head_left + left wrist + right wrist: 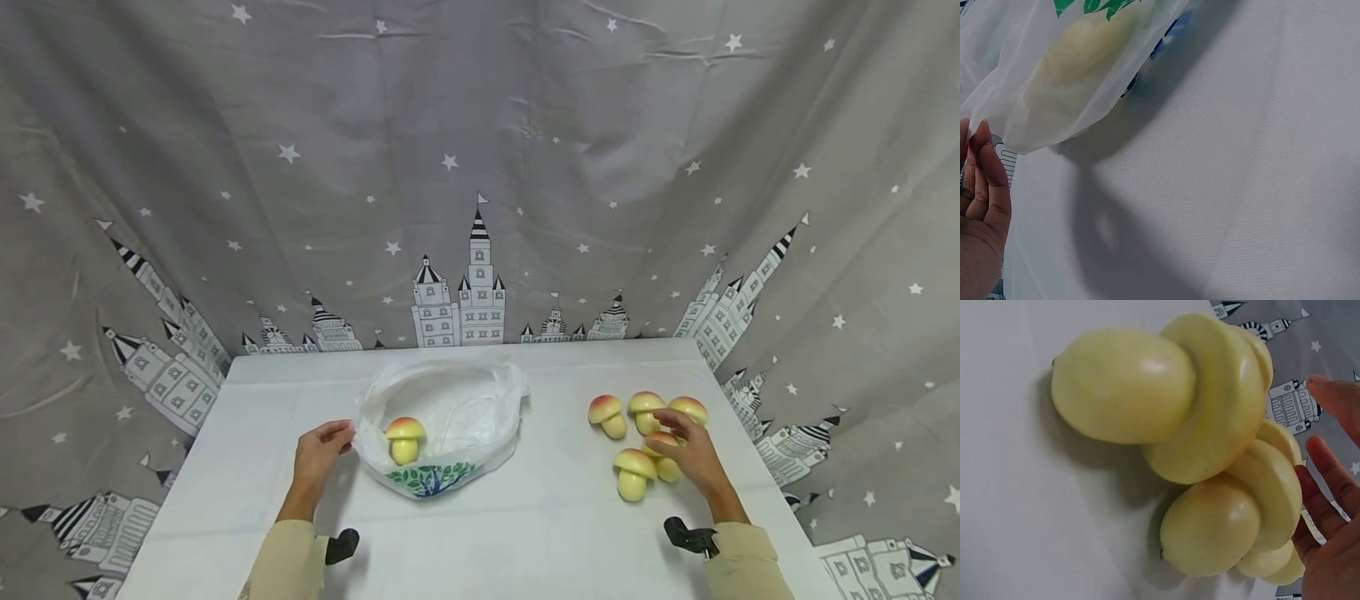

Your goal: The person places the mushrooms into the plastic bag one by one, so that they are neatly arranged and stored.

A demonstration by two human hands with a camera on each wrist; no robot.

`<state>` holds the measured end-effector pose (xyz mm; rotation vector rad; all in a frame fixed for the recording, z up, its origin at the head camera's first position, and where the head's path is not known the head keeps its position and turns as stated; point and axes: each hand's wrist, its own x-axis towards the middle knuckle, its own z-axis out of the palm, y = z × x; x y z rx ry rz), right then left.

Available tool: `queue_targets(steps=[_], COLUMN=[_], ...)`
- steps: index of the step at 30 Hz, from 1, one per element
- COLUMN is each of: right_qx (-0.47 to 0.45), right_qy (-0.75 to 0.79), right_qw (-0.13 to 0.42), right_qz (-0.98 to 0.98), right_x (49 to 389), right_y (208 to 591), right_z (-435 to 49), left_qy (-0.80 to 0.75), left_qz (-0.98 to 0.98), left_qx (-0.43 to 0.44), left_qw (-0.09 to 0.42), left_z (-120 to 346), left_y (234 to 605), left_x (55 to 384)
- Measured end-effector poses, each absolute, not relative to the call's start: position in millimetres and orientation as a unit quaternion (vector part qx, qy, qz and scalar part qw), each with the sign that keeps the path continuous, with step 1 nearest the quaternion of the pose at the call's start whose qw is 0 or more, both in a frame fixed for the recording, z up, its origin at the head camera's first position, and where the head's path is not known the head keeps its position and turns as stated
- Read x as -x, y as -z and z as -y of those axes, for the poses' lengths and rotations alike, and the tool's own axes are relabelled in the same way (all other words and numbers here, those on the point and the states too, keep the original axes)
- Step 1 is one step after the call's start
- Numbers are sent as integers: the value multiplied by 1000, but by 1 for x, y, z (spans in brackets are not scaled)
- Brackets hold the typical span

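Observation:
A white plastic bag point(480, 468) with a green and blue tree print lies opened wide on the table, left of centre. Inside it, a toy mushroom point(405, 451) with a red-yellow cap stands near the left side. My left hand point(318, 457) pinches the bag's left edge between thumb and fingertips; the left wrist view shows the thin plastic point(988, 100) at those fingers. Over on the right, my right hand point(693, 458) hovers at a cluster of similar mushrooms, fingers spread. The nearest mushroom point(1122, 387) looms large in the right wrist view, apart from the fingers.
Several mushrooms make up the right-hand cluster, among them one at its left point(607, 415) and one at its back right point(688, 408). A white cloth point(562, 533) covers the table. Behind hangs a grey curtain point(450, 108) printed with stars and castles.

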<state>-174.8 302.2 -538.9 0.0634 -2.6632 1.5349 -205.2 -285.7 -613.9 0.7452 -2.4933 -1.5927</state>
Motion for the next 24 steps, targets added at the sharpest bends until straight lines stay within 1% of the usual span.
queue_targets(steps=[5,9,15,24], right_qx=[-23,-8,29,42], right_qy=[-486,-476,-460,-448], right_qw=[54,36,7,0], right_qz=[872,879,887,893], right_x=[168,168,165,155], right_y=[541,549,550,561], right_z=[-307,-312,-315,-322], left_qy=[518,519,527,529], left_qz=[820,818,812,811], left_qx=[-239,-244,-246,-246], left_qw=[44,47,46,47], left_z=[284,284,286,285], left_y=[615,612,613,612], left_x=[208,206,206,204])
